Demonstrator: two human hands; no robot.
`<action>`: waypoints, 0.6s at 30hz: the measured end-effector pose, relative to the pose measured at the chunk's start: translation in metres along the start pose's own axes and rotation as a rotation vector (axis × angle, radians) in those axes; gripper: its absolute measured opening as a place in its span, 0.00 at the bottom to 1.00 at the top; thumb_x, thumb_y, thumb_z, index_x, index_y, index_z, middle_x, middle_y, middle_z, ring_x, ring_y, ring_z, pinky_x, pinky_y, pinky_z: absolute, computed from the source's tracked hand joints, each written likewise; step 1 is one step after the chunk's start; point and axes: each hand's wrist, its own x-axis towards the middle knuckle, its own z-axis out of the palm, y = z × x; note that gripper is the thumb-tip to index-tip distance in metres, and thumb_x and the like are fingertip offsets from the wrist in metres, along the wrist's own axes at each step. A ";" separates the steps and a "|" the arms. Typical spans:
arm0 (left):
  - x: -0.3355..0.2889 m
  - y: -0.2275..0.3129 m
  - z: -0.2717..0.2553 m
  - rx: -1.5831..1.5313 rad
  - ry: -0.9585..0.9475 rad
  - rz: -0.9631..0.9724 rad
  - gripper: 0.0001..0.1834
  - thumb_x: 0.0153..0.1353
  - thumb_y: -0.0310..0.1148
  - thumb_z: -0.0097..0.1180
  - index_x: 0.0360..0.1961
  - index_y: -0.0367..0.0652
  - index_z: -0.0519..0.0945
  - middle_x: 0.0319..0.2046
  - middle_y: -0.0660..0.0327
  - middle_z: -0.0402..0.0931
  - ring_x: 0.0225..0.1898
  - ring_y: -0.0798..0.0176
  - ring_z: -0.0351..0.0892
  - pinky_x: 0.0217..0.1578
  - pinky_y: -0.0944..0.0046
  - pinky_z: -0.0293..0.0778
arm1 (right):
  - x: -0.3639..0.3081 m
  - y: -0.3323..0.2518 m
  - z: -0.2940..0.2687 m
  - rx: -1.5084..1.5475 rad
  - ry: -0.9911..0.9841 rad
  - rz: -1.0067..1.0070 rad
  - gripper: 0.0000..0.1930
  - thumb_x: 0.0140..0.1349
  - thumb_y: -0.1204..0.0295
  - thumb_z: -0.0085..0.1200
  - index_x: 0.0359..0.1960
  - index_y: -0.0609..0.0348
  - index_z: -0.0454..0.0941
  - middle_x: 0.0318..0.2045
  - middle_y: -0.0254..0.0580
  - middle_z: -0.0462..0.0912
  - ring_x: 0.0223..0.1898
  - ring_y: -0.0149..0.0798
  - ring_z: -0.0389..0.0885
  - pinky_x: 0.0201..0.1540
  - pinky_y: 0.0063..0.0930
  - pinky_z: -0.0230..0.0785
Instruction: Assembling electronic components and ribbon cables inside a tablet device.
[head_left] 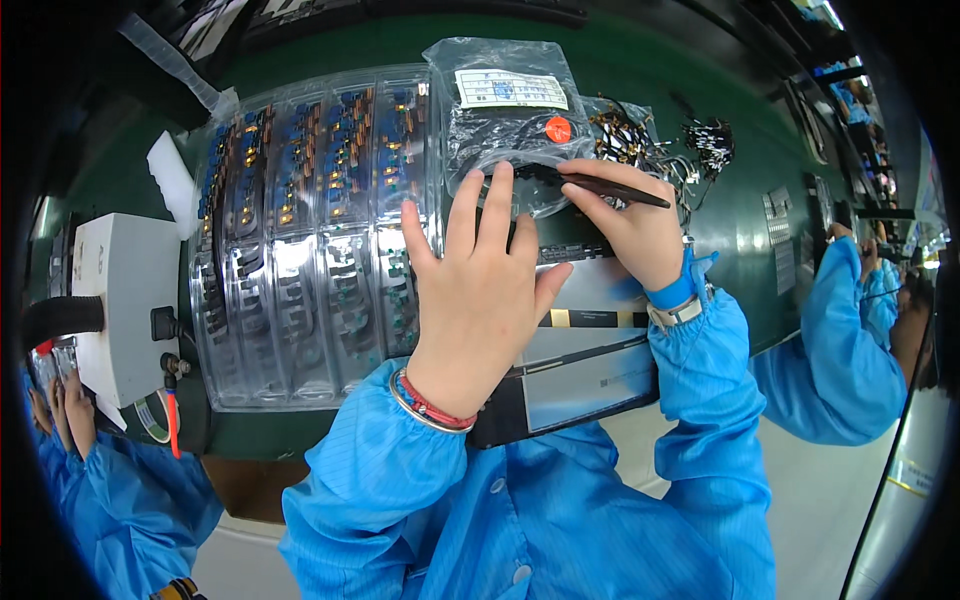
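My left hand (475, 285) is spread palm down, fingers apart, with nothing in it. Its fingertips reach the right edge of a clear plastic tray (432, 120) and the near end of a clear plastic bag (500, 130) with a white label and an orange round sticker. In my right hand (640, 230) is a pair of slim black tweezers (620, 190), held like a pen and pointing left toward the bag's near end. Below both hands lies a flat electronic device (590, 390) with silver panels and a black frame; my left hand covers part of it.
Several rows of small flex circuit parts fill the tray. Right of the bag lie bundles of thin cables (635, 140) and another dark bundle (710, 145). A white box (130, 310) with a black hose stands left. Co-workers' blue sleeves (840, 350) show at both sides.
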 end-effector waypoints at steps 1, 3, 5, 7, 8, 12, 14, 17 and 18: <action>0.000 0.000 0.000 -0.004 0.001 0.002 0.21 0.49 0.48 0.56 0.36 0.41 0.79 0.56 0.54 0.62 0.59 0.55 0.56 0.54 0.34 0.45 | 0.000 0.000 0.000 0.001 -0.001 0.002 0.10 0.50 0.77 0.59 0.36 0.60 0.80 0.31 0.45 0.82 0.32 0.34 0.82 0.35 0.22 0.73; 0.000 0.000 0.000 -0.007 -0.002 0.000 0.21 0.49 0.48 0.56 0.36 0.41 0.79 0.56 0.54 0.62 0.59 0.55 0.57 0.54 0.34 0.46 | 0.000 0.002 -0.001 0.034 -0.008 0.033 0.10 0.51 0.76 0.58 0.36 0.59 0.80 0.31 0.43 0.82 0.32 0.32 0.82 0.35 0.22 0.73; 0.001 -0.001 -0.002 -0.009 -0.001 0.000 0.21 0.49 0.48 0.56 0.36 0.41 0.79 0.56 0.54 0.62 0.59 0.55 0.57 0.54 0.34 0.46 | -0.001 0.002 -0.002 0.120 -0.031 0.092 0.10 0.53 0.77 0.56 0.37 0.62 0.79 0.32 0.41 0.81 0.33 0.30 0.79 0.37 0.20 0.71; 0.001 0.000 -0.004 0.018 -0.085 -0.017 0.20 0.53 0.47 0.54 0.41 0.45 0.78 0.58 0.55 0.60 0.60 0.54 0.54 0.54 0.33 0.43 | -0.001 0.001 -0.003 0.205 -0.055 0.151 0.10 0.54 0.78 0.54 0.39 0.64 0.78 0.33 0.38 0.81 0.35 0.27 0.76 0.39 0.19 0.69; 0.001 0.000 -0.004 0.018 -0.085 -0.017 0.20 0.53 0.47 0.54 0.41 0.45 0.78 0.58 0.55 0.60 0.60 0.54 0.54 0.54 0.33 0.43 | -0.001 0.000 -0.003 0.187 -0.088 0.179 0.10 0.54 0.78 0.54 0.39 0.64 0.78 0.33 0.38 0.80 0.35 0.26 0.76 0.39 0.19 0.69; 0.001 0.000 -0.004 0.005 -0.048 -0.010 0.20 0.52 0.47 0.55 0.39 0.43 0.79 0.57 0.54 0.61 0.59 0.54 0.56 0.54 0.33 0.44 | -0.001 0.003 -0.003 0.151 -0.081 0.148 0.09 0.52 0.74 0.58 0.36 0.58 0.80 0.31 0.39 0.82 0.32 0.30 0.80 0.35 0.20 0.71; 0.001 0.000 -0.003 -0.004 -0.018 -0.004 0.21 0.50 0.47 0.56 0.37 0.41 0.79 0.56 0.53 0.62 0.58 0.54 0.57 0.54 0.34 0.46 | -0.001 0.001 -0.004 0.159 -0.097 0.189 0.10 0.53 0.76 0.56 0.38 0.61 0.79 0.33 0.39 0.81 0.34 0.28 0.77 0.37 0.19 0.70; 0.000 -0.001 -0.002 -0.005 -0.022 -0.005 0.21 0.50 0.47 0.56 0.38 0.41 0.79 0.56 0.53 0.62 0.59 0.54 0.57 0.54 0.34 0.45 | -0.002 0.000 -0.004 0.185 -0.105 0.224 0.11 0.55 0.78 0.54 0.40 0.64 0.77 0.35 0.39 0.79 0.37 0.26 0.75 0.40 0.19 0.68; 0.000 -0.001 -0.002 -0.008 -0.022 -0.005 0.21 0.50 0.47 0.56 0.38 0.42 0.79 0.56 0.53 0.62 0.59 0.54 0.57 0.54 0.34 0.45 | -0.003 0.000 -0.004 0.202 -0.098 0.218 0.11 0.55 0.78 0.54 0.40 0.64 0.77 0.36 0.39 0.79 0.37 0.27 0.75 0.40 0.19 0.68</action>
